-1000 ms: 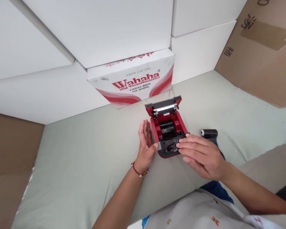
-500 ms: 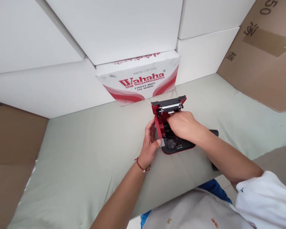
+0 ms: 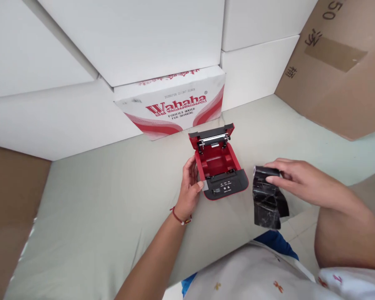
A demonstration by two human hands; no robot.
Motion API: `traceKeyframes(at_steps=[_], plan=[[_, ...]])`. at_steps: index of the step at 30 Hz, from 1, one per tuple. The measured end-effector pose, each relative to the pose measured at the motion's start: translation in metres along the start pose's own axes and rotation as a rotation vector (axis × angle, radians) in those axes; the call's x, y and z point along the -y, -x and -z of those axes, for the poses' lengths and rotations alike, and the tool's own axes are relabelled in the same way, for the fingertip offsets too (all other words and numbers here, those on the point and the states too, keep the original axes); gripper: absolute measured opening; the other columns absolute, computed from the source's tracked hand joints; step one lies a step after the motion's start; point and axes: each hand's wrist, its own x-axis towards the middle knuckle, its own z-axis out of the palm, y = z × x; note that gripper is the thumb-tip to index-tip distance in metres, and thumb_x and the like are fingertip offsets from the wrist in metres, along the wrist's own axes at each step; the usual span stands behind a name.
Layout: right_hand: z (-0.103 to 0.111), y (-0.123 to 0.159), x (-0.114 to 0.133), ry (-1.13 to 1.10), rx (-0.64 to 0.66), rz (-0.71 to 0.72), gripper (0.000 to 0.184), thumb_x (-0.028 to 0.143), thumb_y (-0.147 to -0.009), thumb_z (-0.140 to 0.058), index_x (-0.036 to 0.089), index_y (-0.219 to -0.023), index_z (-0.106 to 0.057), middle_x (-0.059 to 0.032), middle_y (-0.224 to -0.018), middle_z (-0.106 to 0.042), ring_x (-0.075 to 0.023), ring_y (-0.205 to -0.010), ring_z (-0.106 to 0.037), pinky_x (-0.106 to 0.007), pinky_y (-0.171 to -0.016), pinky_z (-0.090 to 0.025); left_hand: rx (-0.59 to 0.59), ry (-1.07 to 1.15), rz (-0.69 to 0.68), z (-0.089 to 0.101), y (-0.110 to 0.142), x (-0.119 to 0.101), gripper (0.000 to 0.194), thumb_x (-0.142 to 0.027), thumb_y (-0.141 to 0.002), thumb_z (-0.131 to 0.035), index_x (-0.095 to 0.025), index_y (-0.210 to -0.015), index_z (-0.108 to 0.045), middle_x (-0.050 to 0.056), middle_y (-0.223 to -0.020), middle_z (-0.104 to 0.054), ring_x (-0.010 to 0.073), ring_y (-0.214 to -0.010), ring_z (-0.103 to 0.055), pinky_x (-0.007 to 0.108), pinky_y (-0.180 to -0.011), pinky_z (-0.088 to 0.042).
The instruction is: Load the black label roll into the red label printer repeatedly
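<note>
A small red and black label printer sits on the cloth with its lid raised. Its red inner bay is bare. Along the printer's left side my left hand is closed, with the thumb on a grey tab at the front left corner. To the right of the printer, my right hand pinches a roll of black film by its right end. A loose crumpled length hangs down from the roll. Another black strip shows partly behind it; I cannot tell whether it is joined.
Behind the printer stands a Wahaha water carton against stacked white boxes. Brown cardboard boxes flank the surface at right and left. Pale green cloth covers the table, whose front edge lies near my body.
My right hand reached into the printer's bay and lifted the black film roll out to the right. The film no longer covers the printer's front panel. My left hand stays at the printer's side.
</note>
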Motion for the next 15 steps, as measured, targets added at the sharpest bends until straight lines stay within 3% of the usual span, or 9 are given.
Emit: traceKeyframes(at_steps=[3,6,9,12,15], plan=[[-0.023,-0.005,-0.016,0.034,0.132,-0.016,0.04,0.046,-0.103,-0.055,0.02,-0.122,-0.079,-0.0098,-0.106,-0.08,-0.0251,-0.091,-0.075,-0.038,-0.082,-0.06,-0.02,-0.001,0.004,0.0,0.0,-0.001,0.076,-0.056,-0.087,-0.081,-0.036,-0.155,-0.053,0.006,-0.172,-0.045,0.0332,-0.162,-0.038,0.051,-0.132,-0.036],[-0.035,-0.008,-0.03,0.043,-0.001,-0.075,0.045,0.046,-0.104,-0.053,0.018,-0.131,-0.076,-0.0121,-0.121,-0.079,-0.0245,-0.096,-0.075,-0.038,-0.084,-0.06,-0.027,-0.005,0.006,-0.001,0.0,-0.002,0.074,-0.056,-0.087,-0.081,-0.036,-0.153,-0.055,0.006,-0.17,-0.046,0.0333,-0.161,-0.04,0.051,-0.131,-0.038],[-0.034,-0.009,-0.046,0.221,-0.129,-0.209,0.037,0.033,-0.102,-0.053,0.02,-0.127,-0.078,-0.0117,-0.129,-0.077,-0.0259,-0.102,-0.076,-0.039,-0.088,-0.059,-0.027,0.0,0.019,-0.001,0.0,-0.004,0.074,-0.056,-0.086,-0.082,-0.037,-0.152,-0.056,0.006,-0.17,-0.046,0.0338,-0.16,-0.041,0.052,-0.129,-0.041],[-0.033,-0.011,-0.058,0.374,-0.031,-0.279,0.036,0.02,-0.094,-0.059,0.022,-0.125,-0.079,-0.0113,-0.128,-0.077,-0.0285,-0.108,-0.075,-0.039,-0.089,-0.058,-0.028,-0.002,0.024,-0.001,0.0,-0.004,0.074,-0.057,-0.086,-0.082,-0.037,-0.152,-0.056,0.006,-0.17,-0.046,0.0343,-0.16,-0.041,0.053,-0.129,-0.04],[-0.03,-0.008,-0.061,0.389,0.019,-0.247,0.036,0.02,-0.094,-0.06,0.021,-0.125,-0.078,-0.0116,-0.125,-0.076,-0.0283,-0.11,-0.074,-0.037,-0.089,-0.057,-0.031,-0.007,0.012,-0.002,0.0,-0.004,0.073,-0.057,-0.086,-0.082,-0.037,-0.152,-0.056,0.006,-0.17,-0.046,0.0341,-0.16,-0.04,0.052,-0.131,-0.038]])
